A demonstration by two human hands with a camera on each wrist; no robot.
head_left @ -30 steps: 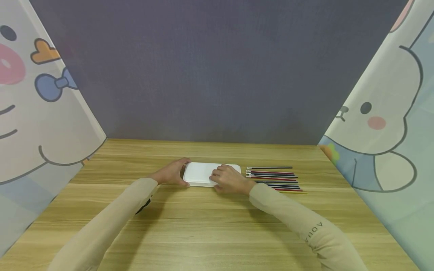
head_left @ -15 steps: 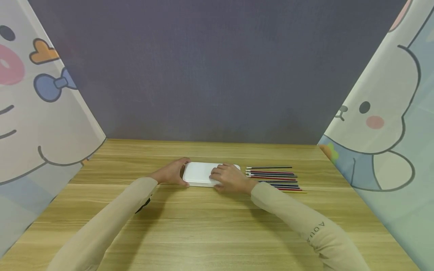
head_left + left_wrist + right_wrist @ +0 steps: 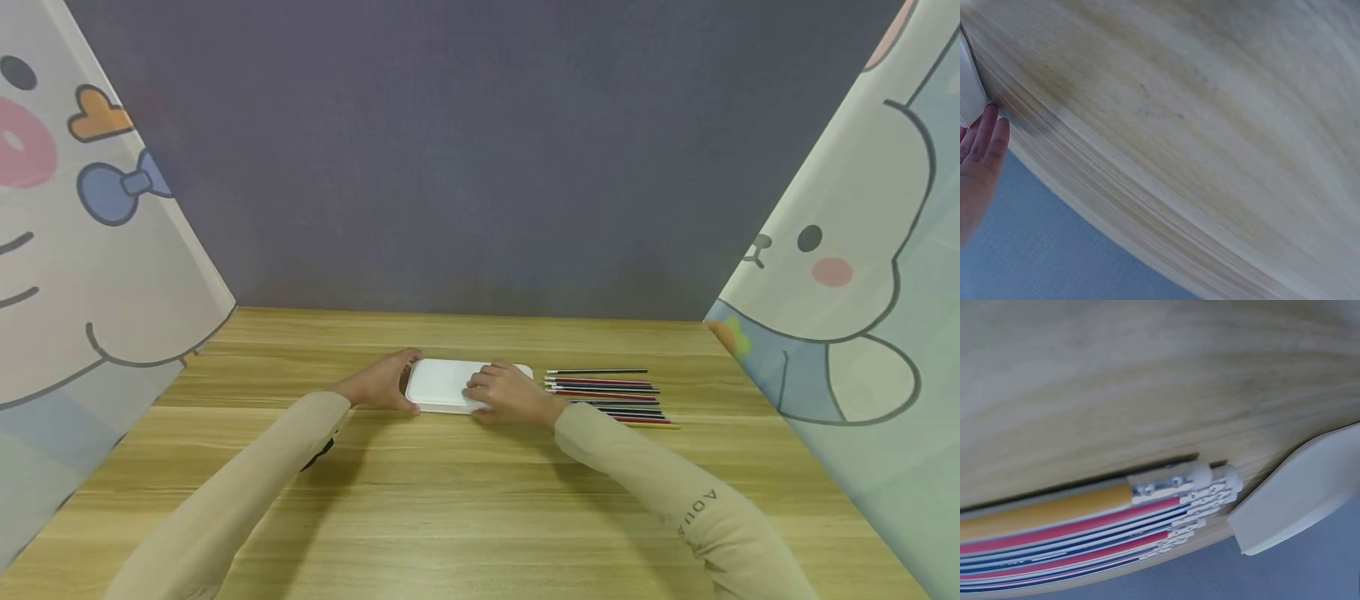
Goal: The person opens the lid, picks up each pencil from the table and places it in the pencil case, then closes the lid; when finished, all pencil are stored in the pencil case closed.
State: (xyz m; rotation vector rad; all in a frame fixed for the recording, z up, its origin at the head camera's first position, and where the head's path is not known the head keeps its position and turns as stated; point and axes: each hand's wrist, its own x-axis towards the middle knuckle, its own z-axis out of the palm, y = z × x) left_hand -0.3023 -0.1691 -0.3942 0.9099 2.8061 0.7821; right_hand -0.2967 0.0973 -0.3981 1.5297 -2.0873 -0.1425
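A flat white box [image 3: 442, 383] with rounded corners lies on the table, shown in the head view. My left hand [image 3: 378, 383] grips its left end, fingers at the far corner and thumb at the near one. In the left wrist view, fingers of that hand [image 3: 982, 150] reach along the box's edge [image 3: 969, 87]. My right hand [image 3: 510, 396] lies over the right half, bent fingers on top and thumb at the near edge. The right wrist view shows a corner of the box [image 3: 1310, 487], but not the hand.
Several pencils [image 3: 607, 387] in black, red, blue and yellow lie in a row right of the box, partly under the right forearm. Their white eraser ends [image 3: 1200, 475] point toward it. A dark panel [image 3: 480, 167] stands behind the wooden table [image 3: 450, 517], with cartoon-printed panels [image 3: 847, 275] at the sides.
The right hand's fingers have flattened slightly on top of the box since the first frame. The left hand, box and pencils have stayed in place.
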